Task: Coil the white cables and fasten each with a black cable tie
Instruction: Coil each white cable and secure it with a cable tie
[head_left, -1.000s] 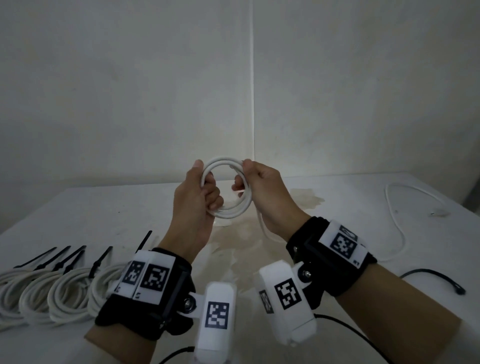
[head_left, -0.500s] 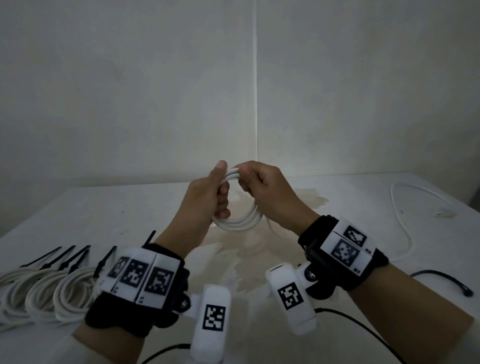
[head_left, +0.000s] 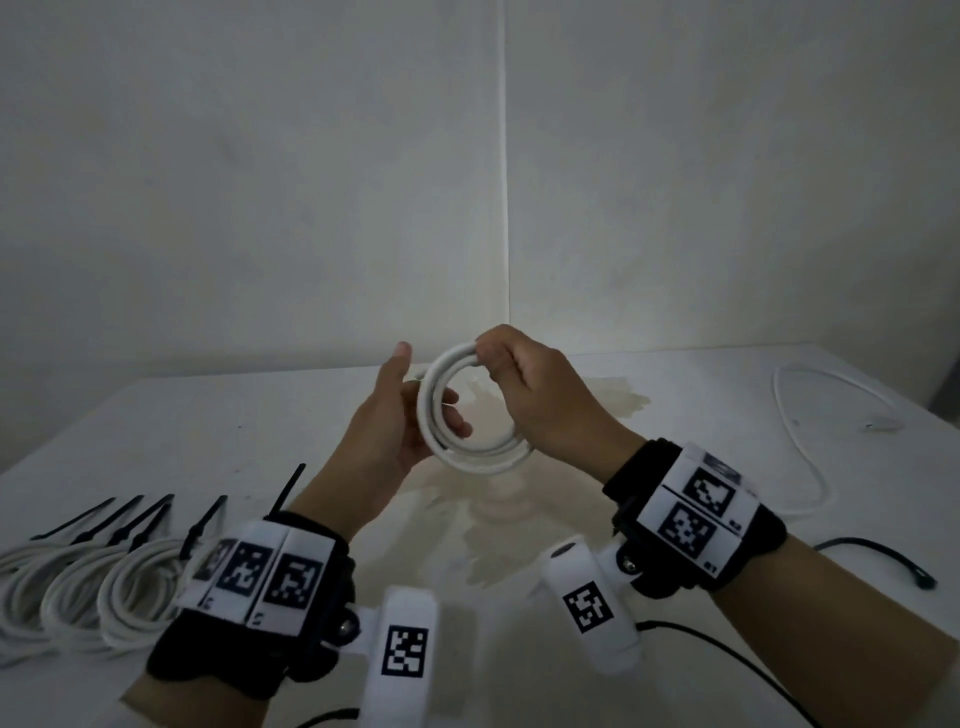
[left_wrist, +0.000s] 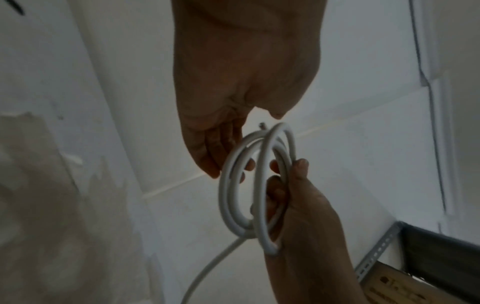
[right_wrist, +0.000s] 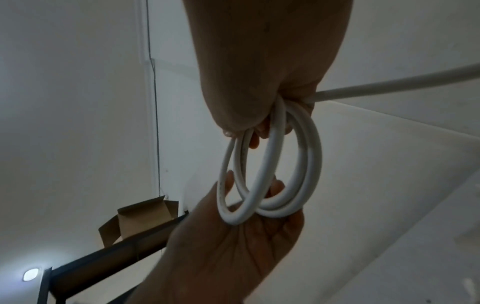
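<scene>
- We pinch the cable coil (head_left: 470, 410) at 12 o'clock with our right hand (head_left: 535, 395), above the surface (head_left: 156, 431).
- Our left hand (head_left: 384, 431), fingers extended, supports the coil at 9 o'clock.

Bottom left of the head view is crowded: tied coils (head_left: 78, 592) with black ties (head_left: 130, 519) sticking up. On the right, a loose white cable (head_left: 810, 452) and a black tie (head_left: 883, 556) lie in the way. The stained middle of the table (head_left: 498, 519), under both raised hands, is open.
</scene>
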